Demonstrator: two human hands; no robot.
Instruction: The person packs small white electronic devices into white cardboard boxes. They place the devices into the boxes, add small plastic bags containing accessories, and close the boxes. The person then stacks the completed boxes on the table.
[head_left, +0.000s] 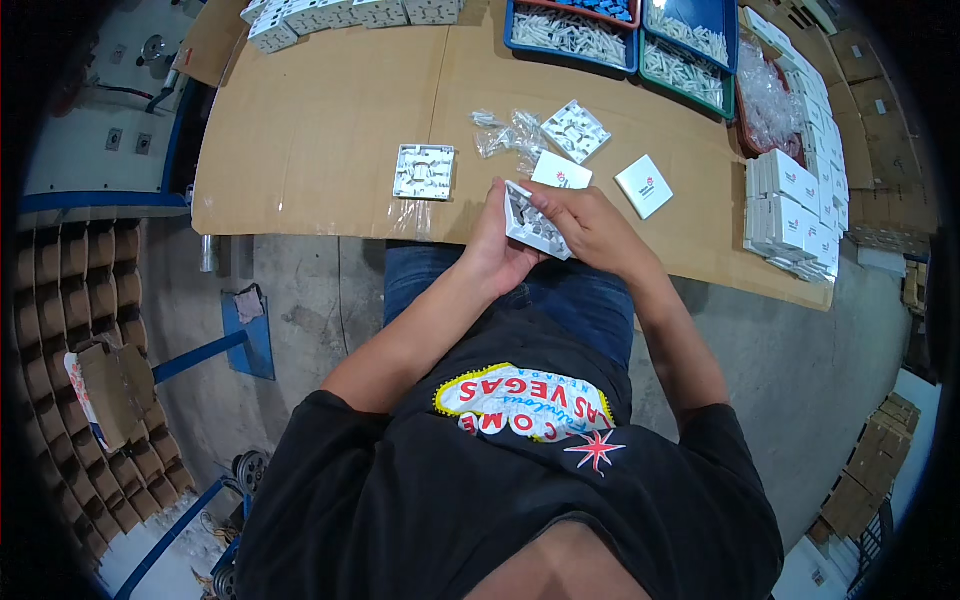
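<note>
Above my lap at the table's front edge, a white square moulded plastic piece (535, 228) with raised shapes inside is tilted between my hands. My left hand (490, 245) is wrapped round its left side and underneath. The fingers of my right hand (595, 228) close over its upper right part; a narrow white bit shows at the fingertips, too small to name. A similar white piece (424, 172) lies flat to the left, and another (577, 131) rests farther back. Two flat white square covers, one (563, 171) just behind my right hand and one (644, 187) to its right, carry small red marks.
Clear plastic bags (510, 135) with small white parts lie beyond my hands. Blue bins (570, 38) and a green bin (683, 75) of small white parts stand at the back. White boxes (795, 210) are stacked at right; more white pieces (350, 12) line the back left of the cardboard-covered table (310, 130).
</note>
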